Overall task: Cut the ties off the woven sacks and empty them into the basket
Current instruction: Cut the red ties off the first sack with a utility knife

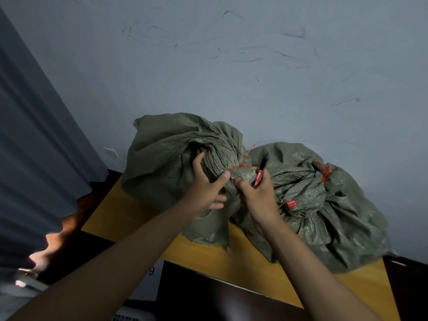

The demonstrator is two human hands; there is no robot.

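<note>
Two green woven sacks lie on a yellow table (129, 212). The left sack (162, 154) has its gathered neck bound by a red tie (243, 164). My left hand (206, 184) grips that neck just below the tie. My right hand (257, 195) holds a red and black cutter (260, 172) beside the tie, thumb pressed on the neck. The right sack (324, 216) is closed with another red tie (326, 173) and carries a small red label (291, 204).
A scuffed pale wall (231, 66) stands right behind the sacks. A grey curtain (34, 158) hangs at the left. Below the table's front edge part of a white perforated basket (129, 317) shows in the dark.
</note>
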